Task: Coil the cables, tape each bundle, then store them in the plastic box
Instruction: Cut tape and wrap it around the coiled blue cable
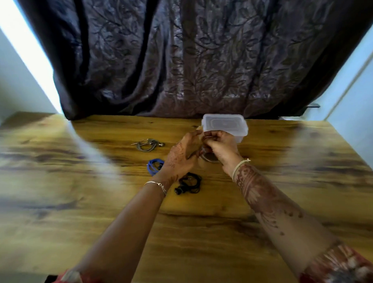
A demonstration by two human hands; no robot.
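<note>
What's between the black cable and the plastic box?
Head view: the left hand and right hand, together holding what looks like a tape roll.

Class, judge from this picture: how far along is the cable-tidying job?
Done: three coils lie on the table: grey coil, blue coil, black coil; whether they are taped is unclear. In hand: the left hand and right hand grip what looks like a tape roll. Left: all three coils are outside the plastic box.

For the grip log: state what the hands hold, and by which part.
Left hand and right hand close together on a roundish thing, perhaps a tape roll; fingers hide where they grip it.
</note>
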